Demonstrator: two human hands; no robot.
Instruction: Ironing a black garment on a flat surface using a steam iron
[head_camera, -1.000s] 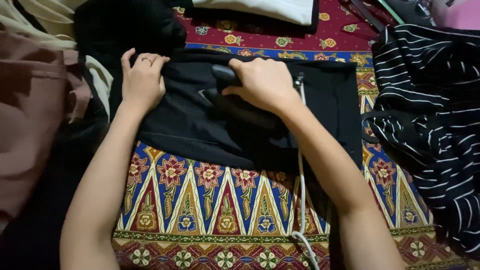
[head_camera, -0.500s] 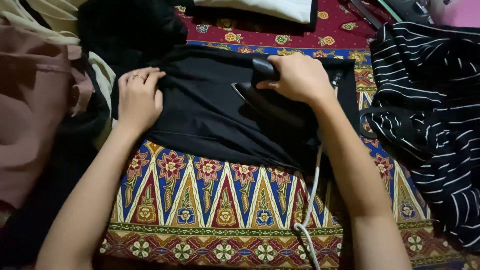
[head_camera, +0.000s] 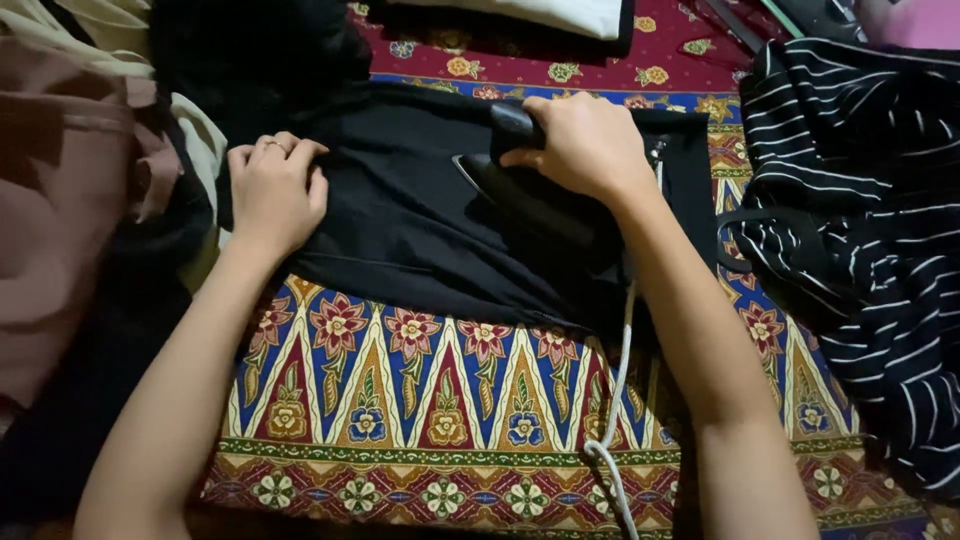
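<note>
A black garment (head_camera: 410, 225) lies spread on a patterned red, blue and gold cloth (head_camera: 420, 390). My right hand (head_camera: 585, 145) grips the handle of a dark clothes iron (head_camera: 520, 190), whose soleplate rests on the garment with its tip pointing left. A white cord (head_camera: 615, 400) runs from the iron down along my right forearm toward the bottom edge. My left hand (head_camera: 272, 190), with a ring on one finger, lies flat on the garment's left edge, fingers together, pressing it down.
A black top with white stripes (head_camera: 860, 200) is heaped at the right. Pinkish-brown fabric (head_camera: 60, 220) and cream cloth (head_camera: 200, 130) pile at the left. More black cloth (head_camera: 250, 50) and a folded white piece (head_camera: 540, 15) lie at the back.
My right hand has slid the iron from the garment's middle to the right and farther away, then slightly back left. My left hand has stayed on the garment's left edge.
</note>
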